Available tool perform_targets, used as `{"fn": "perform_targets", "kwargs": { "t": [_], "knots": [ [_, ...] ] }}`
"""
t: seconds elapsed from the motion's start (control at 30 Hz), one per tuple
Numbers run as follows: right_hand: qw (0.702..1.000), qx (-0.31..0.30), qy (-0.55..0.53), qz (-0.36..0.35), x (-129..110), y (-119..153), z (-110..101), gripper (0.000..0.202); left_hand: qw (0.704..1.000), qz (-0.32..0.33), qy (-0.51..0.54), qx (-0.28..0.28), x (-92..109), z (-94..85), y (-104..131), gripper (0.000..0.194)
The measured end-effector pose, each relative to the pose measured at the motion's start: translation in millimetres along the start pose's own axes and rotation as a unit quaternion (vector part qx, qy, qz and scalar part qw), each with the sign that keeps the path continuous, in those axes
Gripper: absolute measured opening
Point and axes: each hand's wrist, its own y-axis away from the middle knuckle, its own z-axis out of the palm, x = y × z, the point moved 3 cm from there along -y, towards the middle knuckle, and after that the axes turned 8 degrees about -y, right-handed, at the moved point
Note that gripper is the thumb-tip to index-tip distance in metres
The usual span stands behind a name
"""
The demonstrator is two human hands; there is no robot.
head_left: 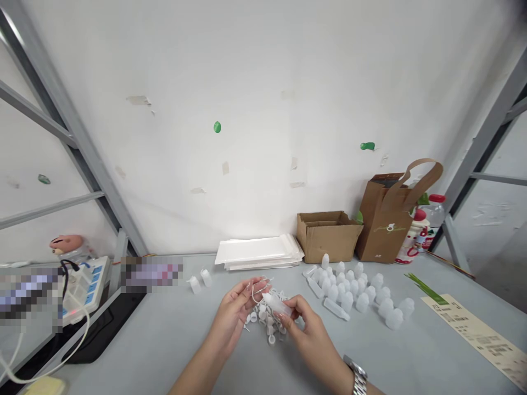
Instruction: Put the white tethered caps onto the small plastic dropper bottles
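Over the middle of the grey table, my right hand (305, 325) is closed around a small translucent squeeze bottle (276, 303), tilted with its neck to the left. My left hand (235, 308) pinches a thin white cap with a looped strap (256, 292) close to the bottle's neck; I cannot tell whether the two touch. A loose pile of white caps (268, 325) lies beneath and between my hands. Many uncapped bottles (347, 300) stand to the right, with a few lying on their sides. Two capped bottles (200, 281) stand to the left.
Behind my hands lie stacked white envelopes (259, 250), with an open cardboard box (328, 241) and a brown paper bag (381, 225) beside them. A printed paper strip (473, 332) lies right. A power strip (84, 288) with cables and a black panel (109, 326) are left.
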Motion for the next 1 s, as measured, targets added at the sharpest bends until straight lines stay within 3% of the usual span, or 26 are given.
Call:
{"fn": "perform_targets", "kwargs": {
  "t": [0.33, 0.8, 1.0],
  "knots": [
    [1.0, -0.008, 0.027, -0.011, -1.2, 1.3, 0.2, 0.019, 1.0, 0.005, -0.02, -0.024, 0.6, 6.0, 2.9, 0.03],
    [0.996, -0.007, 0.084, -0.02, -1.4, 5.7, 0.9, 0.024, 0.999, 0.008, 0.003, -0.042, -3.0, 6.9, 4.1, 0.015],
    [0.994, 0.006, 0.1, -0.033, -2.1, 6.4, -0.9, 0.024, 0.999, -0.014, 0.041, -0.013, -4.4, 4.6, 2.6, 0.014]
  ]
}}
